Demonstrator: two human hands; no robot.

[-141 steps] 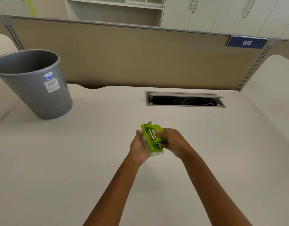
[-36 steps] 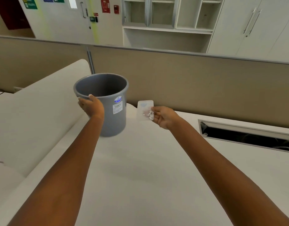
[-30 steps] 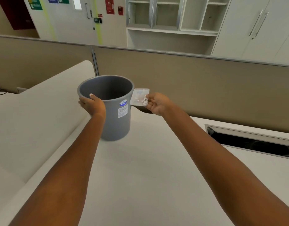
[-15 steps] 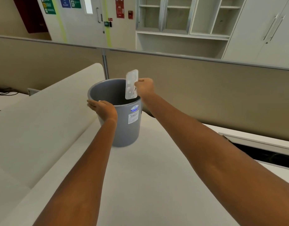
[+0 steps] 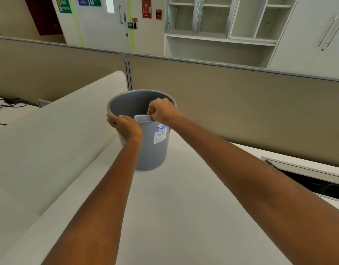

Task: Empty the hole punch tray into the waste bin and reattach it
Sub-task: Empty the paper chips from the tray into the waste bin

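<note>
A grey waste bin [image 5: 153,150] with a blue and white label stands on the white desk, ahead of me. My left hand [image 5: 124,127] grips its near rim. My right hand [image 5: 162,111] is over the bin's mouth and pinches the clear plastic hole punch tray [image 5: 142,118]. The tray hangs down inside the bin behind the near rim, so only its top edge shows. The green hole punch is out of view.
A beige partition [image 5: 241,104] runs behind the bin. A cable slot [image 5: 306,178] opens in the desk at the right. A curved white divider [image 5: 69,115] rises left of the bin. Cupboards and shelves stand beyond the partition.
My right hand carried the tray from beside the bin to above it, then lowered it inside behind the rim. My left hand stayed on the rim. The view came closer.
</note>
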